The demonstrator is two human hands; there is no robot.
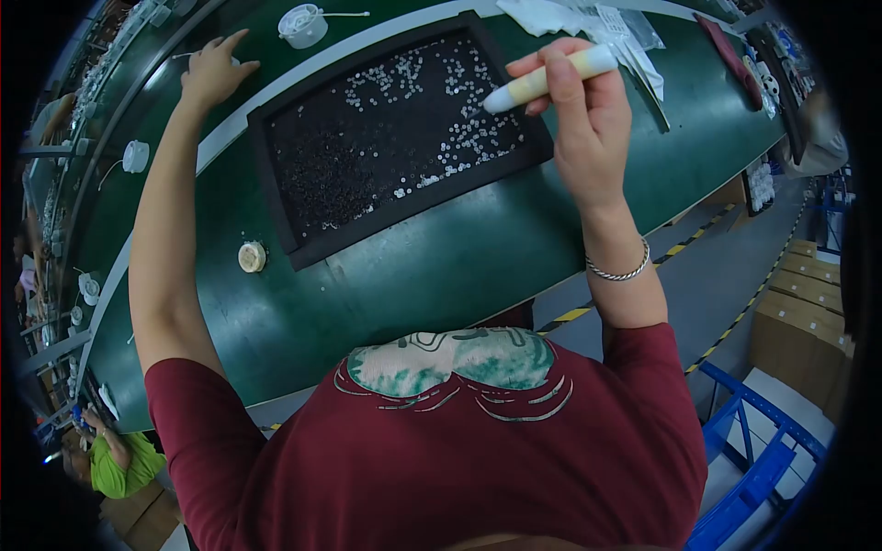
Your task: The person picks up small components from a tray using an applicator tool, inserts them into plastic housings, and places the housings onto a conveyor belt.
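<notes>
My right hand [588, 124] is raised over the right end of a black tray [418, 207], its fingers wrapped round a pale, yellowish tube with a tapered tip [542, 81] that points left. Many small whitish pieces [473, 133] and a heap of small dark pieces [326, 179] lie in the tray. My left hand [218, 71] reaches past the tray's upper left corner with its fingers apart, near a thin white wire on the green table. Nothing shows in its fingers.
A round white part with a wire [303, 26] lies beyond the tray, another [135, 156] at the left. A small cream round piece [251, 257] sits left of the tray. Plastic bags [602, 23] lie at the upper right. A person in green [124, 464] is at the lower left.
</notes>
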